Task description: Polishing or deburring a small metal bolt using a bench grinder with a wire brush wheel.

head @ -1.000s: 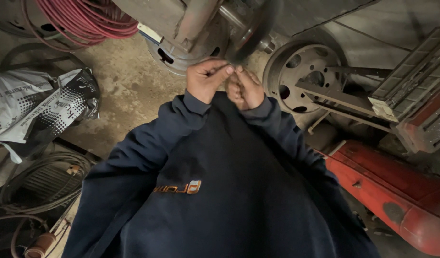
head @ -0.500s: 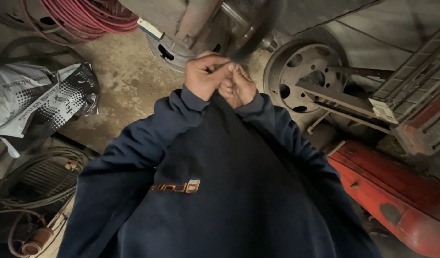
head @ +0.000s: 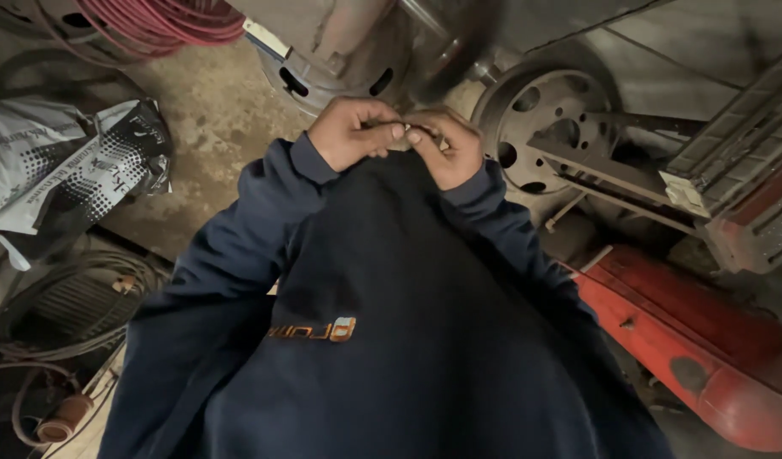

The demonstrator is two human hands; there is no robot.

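Since the earlier pictures both hands have stayed pressed together above the chest; only the view has drifted a little, and the fingers have closed tighter on each other.

Left hand (head: pixel 350 132): curled, thumb and forefinger pinched at their tips against the right hand. Between the fingertips a small pale item (head: pixel 401 133) shows, too small to tell its kind; the pinch looks suited to something tiny that needs both hands to steady it.

Right hand (head: pixel 446 149): clenched, fingers folded inward, meeting the left at the same small item. Whether it grips the item or only braces it, I cannot tell.

Dark blue sweatshirt (head: pixel 391 340): fills the lower view; both hands sit just above its collar, sleeves drawn up to the wrists.

Round metal hub (head: pixel 548 127): landmark, with holes in its face, just right of the right hand. Grey metal housing (head: pixel 340 51) lies left of the hub, directly beyond the hands. Red machine body (head: pixel 697 340) lies below the hub, to the right of the sweatshirt. Coiled red hose (head: pixel 161 21) lies far left of the hub, at the top edge. Printed grey sack (head: pixel 59 161) lies far left of the hub, on the concrete floor (head: pixel 212 119). Coiled cables (head: pixel 68 306) lie below the sack.
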